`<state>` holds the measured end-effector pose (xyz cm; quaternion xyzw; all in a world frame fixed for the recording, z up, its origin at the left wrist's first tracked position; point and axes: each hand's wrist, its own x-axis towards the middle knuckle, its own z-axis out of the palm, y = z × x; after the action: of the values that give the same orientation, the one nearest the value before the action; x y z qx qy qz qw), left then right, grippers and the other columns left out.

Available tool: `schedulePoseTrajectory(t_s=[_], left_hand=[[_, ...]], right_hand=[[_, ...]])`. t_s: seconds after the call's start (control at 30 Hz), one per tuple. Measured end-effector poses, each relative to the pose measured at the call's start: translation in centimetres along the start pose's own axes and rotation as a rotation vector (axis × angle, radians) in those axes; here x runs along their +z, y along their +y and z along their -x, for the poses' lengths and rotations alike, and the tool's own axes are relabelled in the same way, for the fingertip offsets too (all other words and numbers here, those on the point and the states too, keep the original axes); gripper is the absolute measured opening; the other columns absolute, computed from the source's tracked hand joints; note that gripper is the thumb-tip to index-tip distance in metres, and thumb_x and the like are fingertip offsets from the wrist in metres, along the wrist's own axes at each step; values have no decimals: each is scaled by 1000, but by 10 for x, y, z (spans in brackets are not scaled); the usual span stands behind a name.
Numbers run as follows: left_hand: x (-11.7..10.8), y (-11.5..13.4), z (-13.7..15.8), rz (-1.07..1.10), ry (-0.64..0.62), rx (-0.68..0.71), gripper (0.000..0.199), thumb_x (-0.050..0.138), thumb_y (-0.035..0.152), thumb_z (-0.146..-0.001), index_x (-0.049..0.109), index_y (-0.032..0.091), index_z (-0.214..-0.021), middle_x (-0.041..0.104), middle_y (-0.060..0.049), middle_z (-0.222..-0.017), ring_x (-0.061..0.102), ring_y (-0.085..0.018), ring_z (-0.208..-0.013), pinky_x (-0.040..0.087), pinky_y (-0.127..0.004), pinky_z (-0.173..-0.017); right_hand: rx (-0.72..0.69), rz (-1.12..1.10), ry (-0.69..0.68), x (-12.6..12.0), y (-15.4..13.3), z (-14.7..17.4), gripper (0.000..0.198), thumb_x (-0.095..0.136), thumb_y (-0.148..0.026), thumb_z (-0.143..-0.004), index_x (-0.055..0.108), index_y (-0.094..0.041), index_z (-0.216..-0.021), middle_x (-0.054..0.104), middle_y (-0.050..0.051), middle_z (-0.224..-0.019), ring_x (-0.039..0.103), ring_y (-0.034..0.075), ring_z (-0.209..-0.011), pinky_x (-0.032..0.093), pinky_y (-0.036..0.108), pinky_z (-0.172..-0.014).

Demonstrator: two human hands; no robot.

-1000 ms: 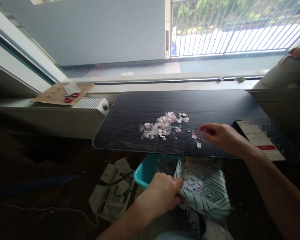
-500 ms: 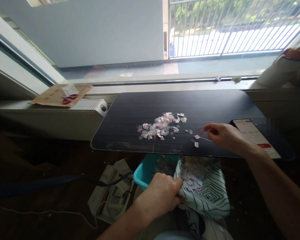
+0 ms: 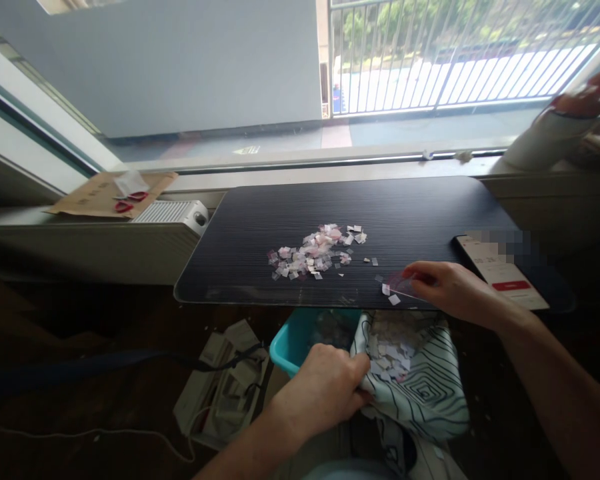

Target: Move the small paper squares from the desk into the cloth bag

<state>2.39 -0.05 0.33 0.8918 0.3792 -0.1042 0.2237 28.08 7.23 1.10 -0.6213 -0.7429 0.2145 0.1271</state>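
My left hand (image 3: 325, 383) is closed on the left rim of a pale green cloth bag (image 3: 443, 400) with dark geometric lines. Many small paper scraps (image 3: 393, 353) lie inside this bag, just below the table's front edge. My right hand (image 3: 443, 287) pinches a thin, clear pinkish plastic piece (image 3: 399, 283) with a straight lower edge, low over the dark table (image 3: 415, 207). Two white paper squares (image 3: 394, 300) lie beside the plastic, near the front edge. Further left on the tabletop is a loose pile of small white and pink pieces (image 3: 316, 251).
A turquoise bin (image 3: 286, 343) stands under the table edge, left of the bag. A phone (image 3: 503, 270) lies at the table's right. Red-handled scissors (image 3: 125, 205) rest on brown paper (image 3: 93, 191) by the window. A cable (image 3: 130, 432) crosses the floor at left.
My right hand has moved the plastic piece towards the table's front edge, and the white squares beside it sit closer to that edge. My left hand keeps its grip on the bag.
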Motion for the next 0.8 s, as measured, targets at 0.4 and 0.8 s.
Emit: schedulePoseTrajectory(t_s=[0.4,0.8], left_hand=[[1,-1,0,23,20,-37,16,61,36,-83,60,21,-86,70,-3,-80,68,-25,-76,48,-29,-66],[-2,1,0,8,-7,-11,18,62,35,-82,61,19,-90,71,-6,-81,68,-26,-75,50,-31,-69]], right_hand=[[-24,-63,-61,0,18,28,24,53,-32,-83,72,-23,-95,73,2,-83,65,18,-69,49,26,-60],[-112,132,269,16,-5,-33,32,46,-24,-86,70,-20,-105,71,5,-97,65,19,-77,46,29,-69]])
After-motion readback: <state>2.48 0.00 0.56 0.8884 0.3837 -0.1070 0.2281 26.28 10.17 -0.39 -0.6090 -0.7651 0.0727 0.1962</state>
